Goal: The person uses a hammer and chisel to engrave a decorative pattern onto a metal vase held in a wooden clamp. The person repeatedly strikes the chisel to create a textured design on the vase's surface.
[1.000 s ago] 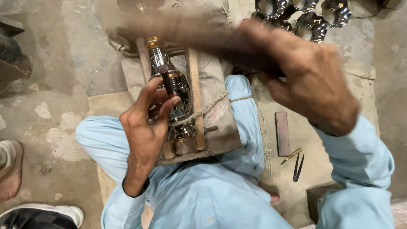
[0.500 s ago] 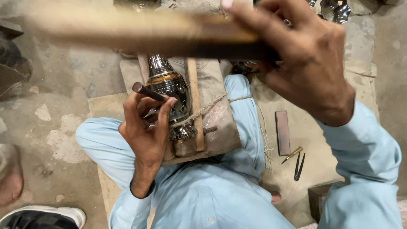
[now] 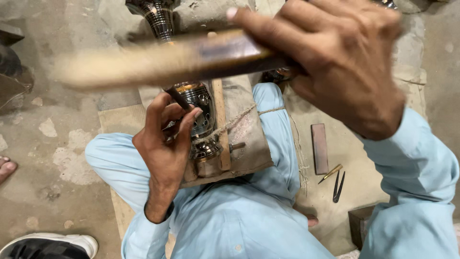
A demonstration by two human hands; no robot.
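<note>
The left hand pinches a dark punch against the engraved metal vessel, which lies roped to a wooden block on the person's lap. The right hand grips a wooden stick, raised and blurred. This looks like chasing the pattern; the next blow needs the punch tip held steady, square to the metal
</note>
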